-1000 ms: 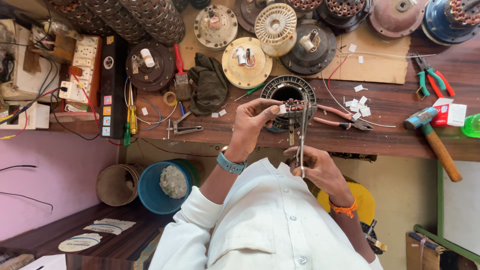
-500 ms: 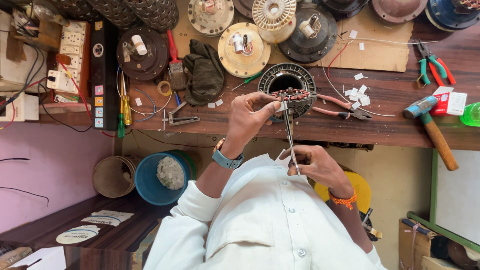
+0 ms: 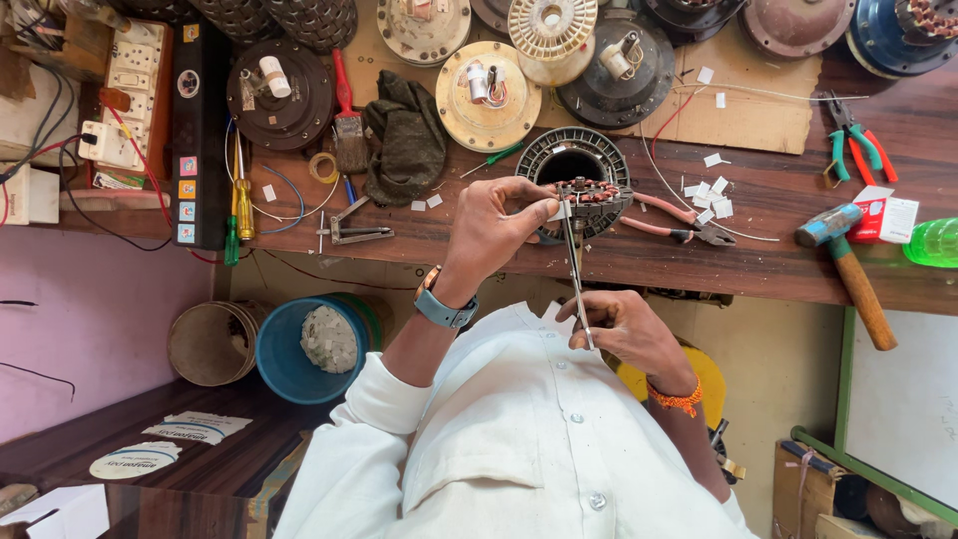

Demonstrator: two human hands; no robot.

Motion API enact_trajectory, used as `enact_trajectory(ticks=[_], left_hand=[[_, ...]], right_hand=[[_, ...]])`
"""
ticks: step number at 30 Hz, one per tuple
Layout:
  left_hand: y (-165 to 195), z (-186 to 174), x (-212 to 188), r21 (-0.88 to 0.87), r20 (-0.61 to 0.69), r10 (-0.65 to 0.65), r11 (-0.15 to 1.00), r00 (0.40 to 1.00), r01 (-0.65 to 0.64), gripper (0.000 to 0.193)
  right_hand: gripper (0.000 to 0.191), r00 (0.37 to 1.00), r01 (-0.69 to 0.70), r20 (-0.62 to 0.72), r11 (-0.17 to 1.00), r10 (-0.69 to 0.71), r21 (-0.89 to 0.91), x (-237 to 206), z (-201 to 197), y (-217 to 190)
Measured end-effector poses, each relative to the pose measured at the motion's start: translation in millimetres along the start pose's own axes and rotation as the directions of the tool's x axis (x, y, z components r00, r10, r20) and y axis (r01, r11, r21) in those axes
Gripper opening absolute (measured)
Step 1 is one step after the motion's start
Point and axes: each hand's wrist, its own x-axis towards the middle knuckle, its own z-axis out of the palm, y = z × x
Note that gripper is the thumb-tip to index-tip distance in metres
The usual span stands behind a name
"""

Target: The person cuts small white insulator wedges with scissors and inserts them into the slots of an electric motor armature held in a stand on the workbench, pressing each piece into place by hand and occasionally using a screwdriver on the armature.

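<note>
A dark round motor stator point(image 3: 571, 160) with copper windings lies at the front edge of the wooden workbench point(image 3: 778, 250). My left hand point(image 3: 497, 228), with a blue-strapped watch on the wrist, pinches the windings on the stator's near side, with a small white slip at the fingertips. My right hand point(image 3: 627, 329), with an orange thread at the wrist, is close to my chest. It grips the lower end of a long thin metal tool point(image 3: 576, 274). The tool's upper tip reaches the windings beside my left fingers.
Pink-handled pliers point(image 3: 671, 218) and white paper slips point(image 3: 711, 190) lie right of the stator. A hammer point(image 3: 850, 271), green-and-red pliers point(image 3: 854, 140) and a green bottle point(image 3: 933, 243) are farther right. Fan motor housings point(image 3: 487, 95), a brush point(image 3: 347, 130), screwdrivers point(image 3: 239, 205) and a switchboard point(image 3: 125, 110) fill the left. A blue bucket point(image 3: 289, 349) stands below.
Both hands keep their hold at the stator. The right hand has shifted slightly along the thin tool, and the view has dipped a little toward my body.
</note>
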Motion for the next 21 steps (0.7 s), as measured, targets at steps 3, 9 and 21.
enact_trajectory(ticks=[3,9,21], left_hand=[[0,-1,4,-0.010,0.018,0.015,1.000,1.000,-0.015,0.018],[-5,5,9,-0.097,0.033,-0.012,0.995,0.999,0.015,0.020],[-27,-5,-9,-0.635,0.278,-0.171,0.706,0.945,0.314,0.011]], right_hand=[[0.029,1.000,-0.001,-0.013,1.000,0.001,0.004,1,0,3],[0.022,0.992,0.022,-0.125,1.000,-0.024,-0.019,1,-2,24],[0.059,0.842,-0.356,-0.514,0.883,0.161,-0.306,41,-27,75]])
